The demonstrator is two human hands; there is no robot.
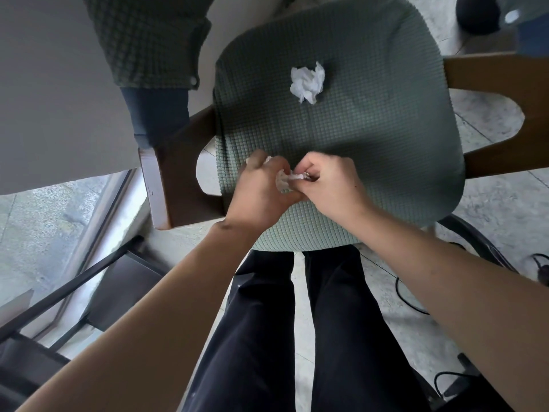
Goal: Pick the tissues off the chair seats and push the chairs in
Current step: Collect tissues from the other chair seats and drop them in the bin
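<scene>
At the far left, a grey table (53, 93) covers the upper corner of the view, and a second chair (148, 40) with the same green checked cover is pushed partly under it. Below this, near the left edge, a dark metal frame (89, 278) stands on the pale stone floor (505, 203).

The left hand (261, 191) is above the near edge of the chair seat (371, 129). Its fingers are curled, and the grip is closed around a crumpled tissue (283, 181), of which only a small white part shows between the two hands. The right hand (329, 188) is just beside the left one and touches it. Its fingertips pinch the same tissue from the right side, so both grips hold one piece together. The two hands are low over the cover, but I cannot tell if the tissue still touches it.

A second tissue (307, 81) lies alone on the far half of the seat, a little left of its middle, well apart from the hands. It is white and crumpled into a loose ball.

The seat has brown wooden armrests, one on the left (178, 173) and one on the right (505, 114). The person's legs in dark trousers (297, 337) stand at the near edge of the seat. At the far right, black cables (407, 295) lie on the floor.
</scene>
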